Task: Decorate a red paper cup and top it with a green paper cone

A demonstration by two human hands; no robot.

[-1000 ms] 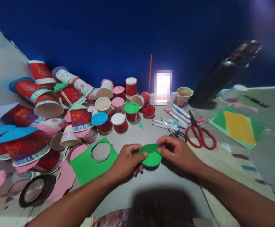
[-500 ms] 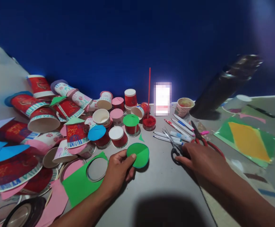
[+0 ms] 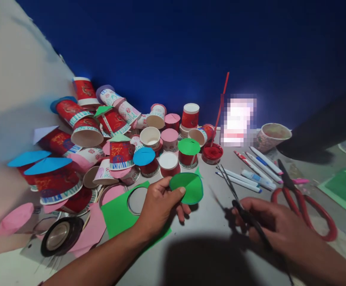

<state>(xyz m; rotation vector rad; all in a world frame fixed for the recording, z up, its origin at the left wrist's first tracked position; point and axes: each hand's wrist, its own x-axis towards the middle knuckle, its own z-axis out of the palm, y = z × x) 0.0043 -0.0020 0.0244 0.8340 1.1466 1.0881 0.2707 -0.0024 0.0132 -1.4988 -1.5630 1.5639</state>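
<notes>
Blue wall (image 3: 161, 51) spans the frame's top above a grey tabletop (image 3: 192, 224); paper cups (image 3: 58, 186) crowd the left. At lower right I see the right hand (image 3: 270, 218) closed around black-handled scissors (image 3: 245, 212); below centre, the left hand (image 3: 163, 201) pinches a green paper disc (image 3: 193, 188).

Markers (image 3: 264, 167) beside red-handled shears (image 3: 289, 184)

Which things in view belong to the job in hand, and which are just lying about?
In use:
- green paper circle, in the left hand
- black scissors, in the right hand

Apparently lying about, untouched:
- markers
- red-handled scissors
- paper cups, though possibly related, since some wear similar circles
</notes>
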